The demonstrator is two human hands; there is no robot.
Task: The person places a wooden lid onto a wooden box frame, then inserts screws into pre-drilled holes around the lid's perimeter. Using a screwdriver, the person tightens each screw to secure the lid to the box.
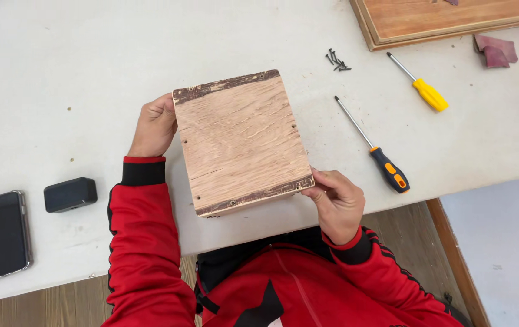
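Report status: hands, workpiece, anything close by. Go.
Left hand and right hand both grip wooden box above white table. Two screwdrivers and loose screws lie right of it.

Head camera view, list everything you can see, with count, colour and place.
wooden board: one, light brown with dark strips at two ends, held above table centre
black-handled screwdriver: one, black and orange, right of board
yellow screwdriver: one, far right
screws: small pile, black, beyond board
wooden panel: one, reddish brown, top right
sandpaper pieces: maroon, top right
phone: one, black, near left
small box: one, black, beside phone
table: one, white
left hand: grips board's left edge
right hand: grips board's near right corner
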